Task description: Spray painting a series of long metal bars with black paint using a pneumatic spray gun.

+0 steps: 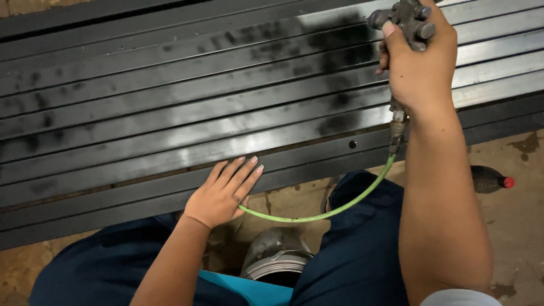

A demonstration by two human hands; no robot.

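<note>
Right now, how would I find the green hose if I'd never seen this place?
Start at the long black metal bars lying across the top. Below them, the right hand holds a grey spray gun. The hose hangs from the gun's bottom and curves left under the left hand; it is the only bright green thing here.

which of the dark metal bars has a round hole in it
The bar running just past the left hand's fingertips: it has a small round hole beside the spray gun's green hose. No other bar shows one.
</note>
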